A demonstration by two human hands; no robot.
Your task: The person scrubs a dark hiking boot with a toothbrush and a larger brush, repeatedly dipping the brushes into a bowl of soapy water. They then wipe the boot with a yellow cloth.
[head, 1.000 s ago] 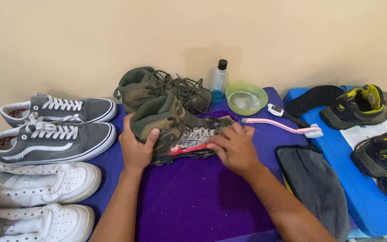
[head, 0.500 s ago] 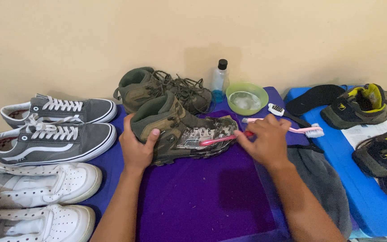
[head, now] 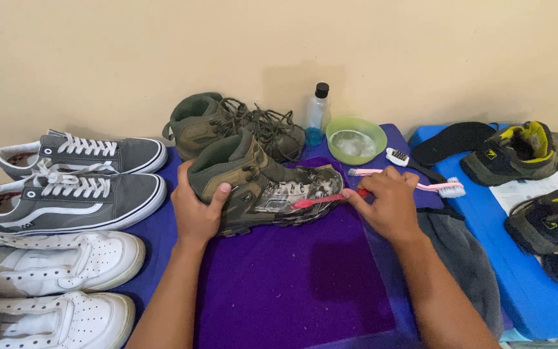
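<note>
An olive-brown hiking boot [head: 263, 184] lies on its side on a purple cloth [head: 279, 284], its side covered in white foam. My left hand [head: 196, 208] grips the boot's heel and ankle. My right hand [head: 387, 204] is closed on a red toothbrush [head: 321, 199] whose head rests against the foamy side of the boot. A pink toothbrush [head: 414, 183] lies just behind my right hand.
The second hiking boot [head: 227, 123], a clear bottle [head: 318, 111] and a green bowl [head: 355, 139] stand at the back. Grey sneakers [head: 72, 197] and white sneakers [head: 53, 258] line the left. On a blue mat [head: 537, 291] at right lie dark shoes [head: 518, 152] and a black insole [head: 460, 139]. A grey cloth [head: 466, 258] lies near my right forearm.
My right hand has drawn the red toothbrush to the right along the boot's side, from mid-boot out past the toe. My left hand has stayed on the heel.
</note>
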